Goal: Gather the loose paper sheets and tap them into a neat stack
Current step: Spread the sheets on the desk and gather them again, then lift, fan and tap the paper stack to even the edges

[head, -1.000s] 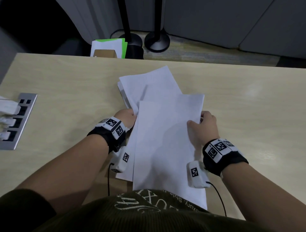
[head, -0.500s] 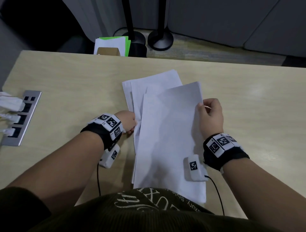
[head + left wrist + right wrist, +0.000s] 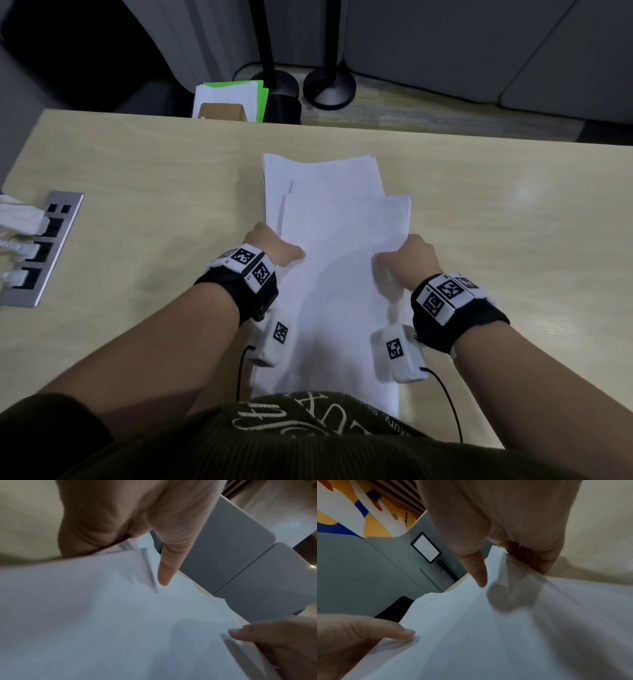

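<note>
Both hands have drawn level on the paper sheets (image 3: 337,274) at frame centre. The left hand (image 3: 274,245) pinches the left edge, thumb on top; the right hand (image 3: 409,257), which sat higher a moment ago, pinches the right edge. The top edges remain staggered (tapping not yet begun), so squaring probably comes next.

I am seeing the fanned white paper sheets (image 3: 337,260) squaring up; right hand (image 3: 409,260) is now pinching lower, level with left hand (image 3: 274,248).
</note>
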